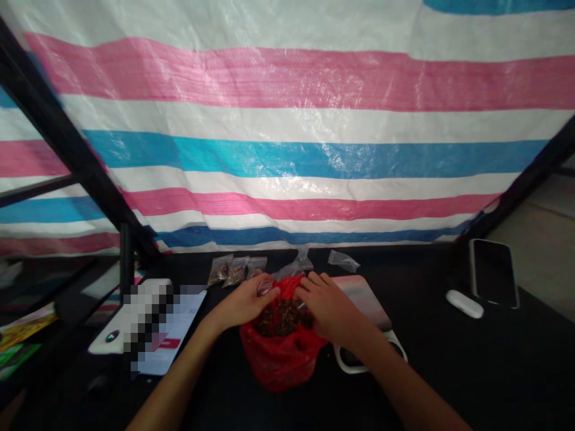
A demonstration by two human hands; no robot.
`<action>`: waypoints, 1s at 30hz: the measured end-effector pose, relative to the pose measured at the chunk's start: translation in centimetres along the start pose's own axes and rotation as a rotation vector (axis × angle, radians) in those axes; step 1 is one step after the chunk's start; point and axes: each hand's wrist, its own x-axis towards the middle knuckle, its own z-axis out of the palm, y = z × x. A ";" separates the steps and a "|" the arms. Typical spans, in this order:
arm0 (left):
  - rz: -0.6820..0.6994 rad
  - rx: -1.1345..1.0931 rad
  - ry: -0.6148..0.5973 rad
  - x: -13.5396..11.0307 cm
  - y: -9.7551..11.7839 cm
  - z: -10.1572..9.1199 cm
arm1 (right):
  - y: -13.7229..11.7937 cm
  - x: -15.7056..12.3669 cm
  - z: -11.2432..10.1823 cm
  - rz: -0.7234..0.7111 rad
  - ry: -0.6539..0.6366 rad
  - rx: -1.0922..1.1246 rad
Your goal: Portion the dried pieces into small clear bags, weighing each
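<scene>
The left hand (242,303) has a narrow grip on a small clear pouch (265,288) at the mouth of a red plastic bag (281,359), which holds dark dried pieces (281,317). The right hand (330,306) curls over the bag's rim, its grip narrow; what it holds, I cannot tell. Left of the bag lies a pixelated paper (173,353) on the black bench (417,371). Beyond the bag sit filled clear packets (233,271). Far right of it lie a white case (464,303) and a black phone (493,273). A striped tarpaulin (287,149) hangs behind.
</scene>
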 end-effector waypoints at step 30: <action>0.025 -0.500 0.061 0.4 1.3 0.8 | -0.3 0.7 0.6 -0.193 0.023 0.271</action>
